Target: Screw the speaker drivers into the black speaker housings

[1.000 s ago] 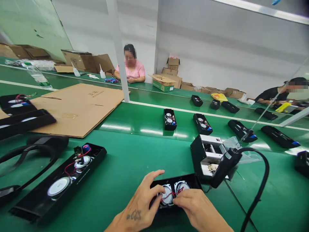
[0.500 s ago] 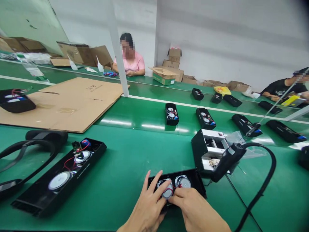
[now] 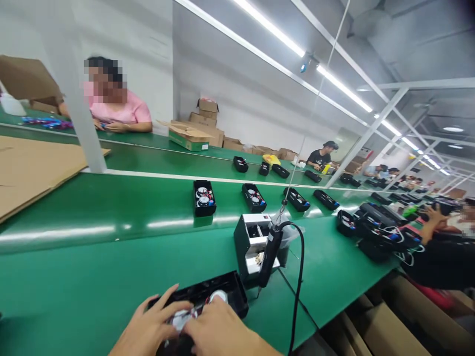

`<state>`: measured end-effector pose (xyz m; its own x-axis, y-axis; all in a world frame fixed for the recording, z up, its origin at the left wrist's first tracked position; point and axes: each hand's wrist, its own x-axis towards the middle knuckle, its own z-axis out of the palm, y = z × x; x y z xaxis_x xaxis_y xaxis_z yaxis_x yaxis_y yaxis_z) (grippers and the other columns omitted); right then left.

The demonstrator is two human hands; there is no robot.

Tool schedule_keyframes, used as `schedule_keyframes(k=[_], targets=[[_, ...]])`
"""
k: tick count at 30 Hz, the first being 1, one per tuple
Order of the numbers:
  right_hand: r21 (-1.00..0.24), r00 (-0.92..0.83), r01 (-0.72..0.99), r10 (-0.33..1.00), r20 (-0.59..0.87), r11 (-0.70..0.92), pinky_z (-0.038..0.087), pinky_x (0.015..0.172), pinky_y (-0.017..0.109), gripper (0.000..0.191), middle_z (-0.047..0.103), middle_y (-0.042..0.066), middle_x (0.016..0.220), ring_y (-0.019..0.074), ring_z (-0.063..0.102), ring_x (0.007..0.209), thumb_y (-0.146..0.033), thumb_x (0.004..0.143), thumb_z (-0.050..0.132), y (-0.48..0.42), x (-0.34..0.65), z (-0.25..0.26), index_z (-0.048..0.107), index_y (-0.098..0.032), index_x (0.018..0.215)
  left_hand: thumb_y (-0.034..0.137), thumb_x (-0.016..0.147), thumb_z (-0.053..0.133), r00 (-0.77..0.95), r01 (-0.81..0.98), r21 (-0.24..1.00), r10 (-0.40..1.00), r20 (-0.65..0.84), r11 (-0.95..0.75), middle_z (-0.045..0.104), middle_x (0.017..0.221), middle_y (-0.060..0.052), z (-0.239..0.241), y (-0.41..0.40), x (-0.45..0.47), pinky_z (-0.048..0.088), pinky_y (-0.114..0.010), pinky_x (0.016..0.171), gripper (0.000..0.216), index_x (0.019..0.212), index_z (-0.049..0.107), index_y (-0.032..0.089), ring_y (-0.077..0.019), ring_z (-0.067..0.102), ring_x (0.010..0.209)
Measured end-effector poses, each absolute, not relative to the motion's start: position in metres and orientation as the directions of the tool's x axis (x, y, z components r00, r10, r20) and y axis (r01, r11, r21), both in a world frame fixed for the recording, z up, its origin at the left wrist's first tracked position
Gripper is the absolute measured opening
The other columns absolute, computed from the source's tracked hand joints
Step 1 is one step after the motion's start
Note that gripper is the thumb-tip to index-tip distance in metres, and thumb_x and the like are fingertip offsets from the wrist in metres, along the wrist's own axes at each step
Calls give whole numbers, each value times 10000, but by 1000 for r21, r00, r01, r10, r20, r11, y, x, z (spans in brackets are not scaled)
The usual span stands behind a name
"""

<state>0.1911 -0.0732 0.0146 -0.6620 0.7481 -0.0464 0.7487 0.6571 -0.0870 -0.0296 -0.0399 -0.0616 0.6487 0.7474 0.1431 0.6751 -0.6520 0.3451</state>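
Note:
A black speaker housing (image 3: 234,292) lies open side up on the green bench in front of me, slightly tilted in view. Inside it sit two round silver speakers; the right one (image 3: 218,295) is partly covered by my right hand, the left one (image 3: 181,319) by fingers of both hands. My left hand (image 3: 154,321) grips the housing's left part with fingers spread across it, its thumb hidden. Bent fingers of my right hand (image 3: 218,329) press together down between the speakers. Whatever they hold is hidden beneath the hand.
A black electric screwdriver (image 3: 270,254) hangs on a cord beside a screw feeder (image 3: 243,247), just right of the housing. More open housings (image 3: 204,198) stand along the belt. A cardboard sheet (image 3: 33,168) lies left; co-workers sit across and at right, near piled housings (image 3: 382,227).
The view has swung right, so the bench things appear further left and more co-workers show at right. Both hands stay at the housing, the right still working down between the speakers.

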Motion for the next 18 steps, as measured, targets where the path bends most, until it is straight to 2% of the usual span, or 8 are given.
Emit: schedule_keyframes(k=[2, 4, 8, 10, 12, 14, 16, 18], targets=[[-236, -593, 799, 788, -163, 553, 523, 758, 345, 362, 856, 95, 988, 281, 790, 850, -292, 784, 777, -62, 188, 43, 764, -190, 1131, 297, 652, 880, 672, 682, 407, 741, -20, -608, 734, 1497, 8, -24, -30, -31, 396, -666, 1240, 319, 954, 879, 398, -492, 467, 1576], [-352, -551, 817, 797, -247, 456, 488, 695, 307, 344, 862, 65, 962, 280, 800, 861, -259, 753, 760, -52, 187, 62, 800, -234, 1095, 308, 701, 876, 664, 689, 482, 738, -121, -541, 717, 1516, -7, 10, -25, -30, 408, -632, 1251, 174, 875, 870, 328, -482, 457, 1588], [-420, -548, 805, 794, -261, 418, 489, 761, 308, 384, 865, 89, 1049, 309, 793, 1008, -197, 743, 743, -41, 188, 71, 817, -217, 1120, 434, 728, 919, 676, 652, 599, 713, -183, -465, 717, 1504, 5, 41, -13, -28, 305, -661, 1313, 250, 943, 862, 320, -471, 476, 1575], [-436, -544, 803, 798, -258, 406, 487, 784, 314, 431, 855, 121, 1117, 321, 774, 1072, -193, 763, 741, -38, 189, 70, 810, -193, 1189, 514, 741, 909, 711, 619, 632, 674, -200, -466, 737, 1464, 14, 44, -5, -29, 373, -583, 1284, 258, 831, 839, 283, -441, 538, 1524], [-453, -546, 798, 794, -267, 396, 466, 741, 307, 432, 851, 122, 1109, 306, 771, 1029, -218, 776, 762, -34, 190, 71, 817, -193, 1204, 543, 725, 916, 740, 591, 662, 636, -217, -461, 753, 1428, 25, 45, 5, -29, 517, -414, 1121, 308, 740, 809, 254, -354, 684, 1339], [-468, -552, 794, 783, -286, 389, 420, 659, 299, 411, 852, 99, 1022, 273, 763, 893, -255, 759, 807, -28, 190, 72, 836, -202, 1165, 540, 700, 932, 749, 582, 681, 619, -236, -444, 766, 1393, 36, 47, 14, -29, 558, -306, 899, 325, 718, 800, 244, -260, 756, 1115], [-474, -555, 793, 776, -300, 383, 375, 600, 298, 397, 837, 73, 922, 240, 725, 766, -291, 735, 846, -21, 191, 73, 847, -201, 1122, 547, 689, 939, 750, 580, 691, 613, -247, -431, 775, 1360, 36, 48, 19, -28, 535, -278, 773, 346, 706, 794, 233, -214, 759, 987], [-476, -562, 789, 769, -306, 388, 343, 571, 300, 374, 815, 51, 847, 220, 685, 696, -315, 719, 871, -17, 191, 72, 854, -205, 1075, 549, 678, 948, 756, 573, 698, 606, -247, -430, 774, 1348, 22, 48, 21, -27, 523, -275, 750, 365, 688, 786, 222, -214, 754, 979]])
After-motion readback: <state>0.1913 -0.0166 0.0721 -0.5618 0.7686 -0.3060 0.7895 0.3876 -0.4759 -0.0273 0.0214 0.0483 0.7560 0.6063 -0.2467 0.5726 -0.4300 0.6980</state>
